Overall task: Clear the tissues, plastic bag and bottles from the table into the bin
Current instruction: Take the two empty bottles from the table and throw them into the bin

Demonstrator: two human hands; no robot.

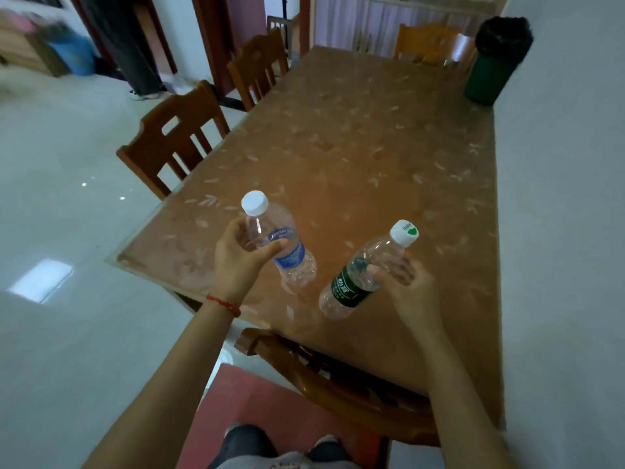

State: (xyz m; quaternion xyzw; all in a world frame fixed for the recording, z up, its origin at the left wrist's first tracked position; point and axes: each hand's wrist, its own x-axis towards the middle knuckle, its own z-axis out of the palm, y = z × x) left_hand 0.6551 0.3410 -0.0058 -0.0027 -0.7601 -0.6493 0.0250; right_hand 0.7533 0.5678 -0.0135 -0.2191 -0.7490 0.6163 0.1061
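left hand (236, 255) grips blue-label bottle (280, 245) | right hand (406, 282) grips green-label bottle (358, 279) | brown leaf-patterned table (355, 147) | green bin (497, 59) far corner | pale tiled floor (67, 198)

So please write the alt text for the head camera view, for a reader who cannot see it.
A person holds an empty plastic bottle in each hand above a brown table: the left hand grips a blue-label bottle, the right hand a green-label bottle. A green bin with a black liner stands at the table's far right corner, with wooden chairs alongside.
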